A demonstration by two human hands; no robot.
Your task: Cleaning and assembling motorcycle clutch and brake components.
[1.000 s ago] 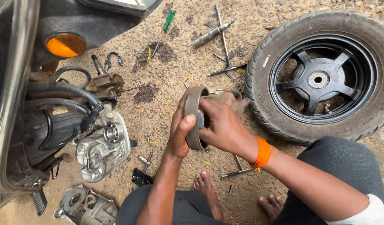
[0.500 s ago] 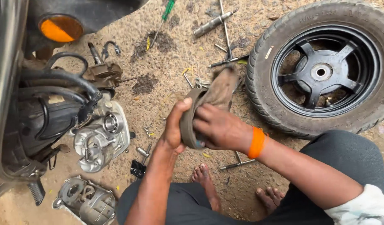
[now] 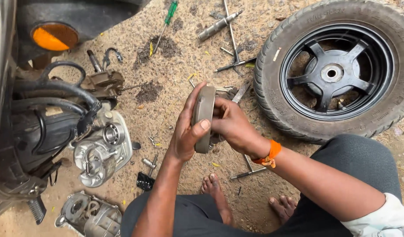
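Observation:
A curved, dull grey brake shoe (image 3: 203, 115) stands on edge in front of me. My left hand (image 3: 186, 131) grips it from the left, thumb across its lower end. My right hand (image 3: 231, 127) presses against its right side with a dirty rag (image 3: 230, 94) partly hidden behind the fingers. An orange band sits on my right wrist.
A scooter wheel (image 3: 333, 70) with a black rim lies at the right. The scooter's open engine case (image 3: 103, 151) and orange reflector (image 3: 54, 36) are at the left. A green-handled screwdriver (image 3: 166, 19), spanners (image 3: 232, 35) and bolts lie on the sandy ground. My bare feet (image 3: 215, 193) rest below.
The rag that stuck up above the brake shoe has dropped behind my right hand. My right hand has slid down along the shoe while the left keeps its grip.

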